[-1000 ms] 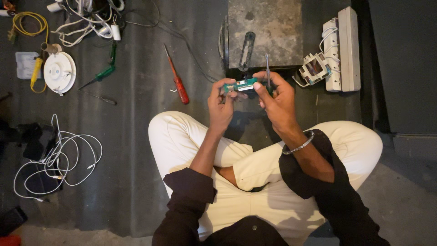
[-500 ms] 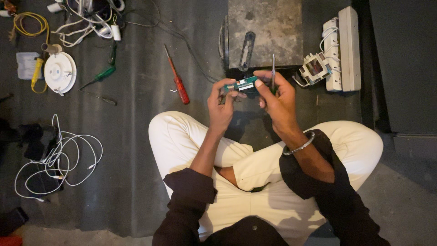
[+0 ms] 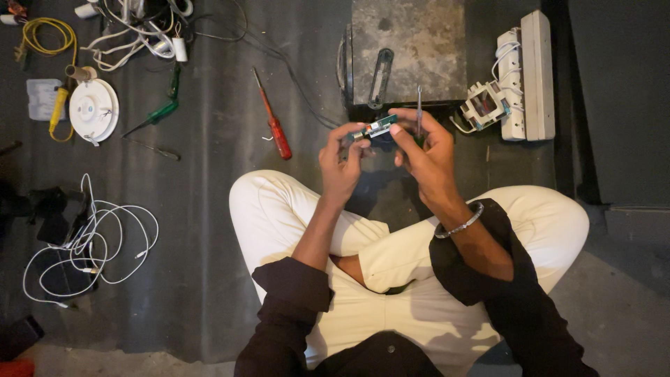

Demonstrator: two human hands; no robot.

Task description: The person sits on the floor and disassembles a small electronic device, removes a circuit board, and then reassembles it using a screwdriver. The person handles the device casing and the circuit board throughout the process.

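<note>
A: Far left first. What lies on the floor?

B: A yellow cable point(image 3: 42, 35) coiled at the far left corner, and a white round fitting point(image 3: 93, 110) just near of it. A loose white cord point(image 3: 84, 244) sprawls nearer, on the dark mat point(image 3: 209, 230).

A: Tools?

B: A green-handled screwdriver point(image 3: 155, 116) right of the round fitting, tip pointing near-left. Further right a red-handled screwdriver point(image 3: 273, 127) lies slanted, handle toward the person's knee.

A: The hands?

B: Both are raised over the crossed legs in cream trousers point(image 3: 391, 265). The left hand point(image 3: 340, 164) pinches the left end of a small green circuit board point(image 3: 374, 128), fingers curled round it. The right hand point(image 3: 426, 153) grips the board's right end and also carries a thin metal tool point(image 3: 419, 108) standing upright between its fingers. The tool's tip is too slim to identify; possibly a driver shaft.

A: So the board is where?

B: Held between both hands, off the floor, just near of a grey metal box point(image 3: 412, 45) with a dark handle on top.

A: Right side?

B: A white power strip point(image 3: 534, 73) lies at the far right, a small white wire-wound part point(image 3: 483, 105) touching its left edge. A metal bangle point(image 3: 459, 225) sits on the right wrist.
</note>
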